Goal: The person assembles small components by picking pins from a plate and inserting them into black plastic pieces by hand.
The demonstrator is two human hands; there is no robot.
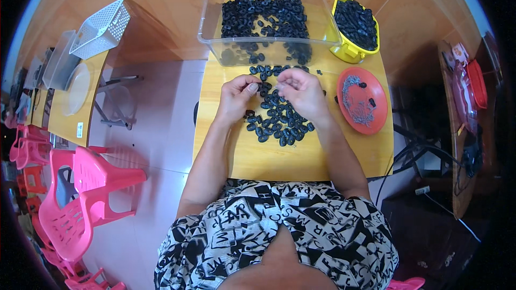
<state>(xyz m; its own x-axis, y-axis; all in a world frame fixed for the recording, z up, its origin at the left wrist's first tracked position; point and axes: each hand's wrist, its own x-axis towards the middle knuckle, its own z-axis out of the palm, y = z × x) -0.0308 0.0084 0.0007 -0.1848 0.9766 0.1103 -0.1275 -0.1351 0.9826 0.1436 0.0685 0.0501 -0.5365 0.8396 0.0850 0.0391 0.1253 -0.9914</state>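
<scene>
Over the pile of small black plastic parts [282, 123] on the table, my two hands are raised close together. My left hand [236, 96] is closed, thumb against forefinger, with a small black plastic part [264, 88] at its fingertips. Just to the right, my right hand [302, 91] has its fingers curled into a pinch. It is slightly blurred, and what it holds, if anything, cannot be made out. To its right lies a red plate [379, 96] with many tiny grey metal pieces [359, 104] and a few black parts.
A clear plastic bin [236, 53] full of black parts stands at the table's far side. Beside it is a yellow tub [344, 52] of longer black pieces. At left are a side table [88, 96] with a white basket [102, 29], and pink chairs [70, 220].
</scene>
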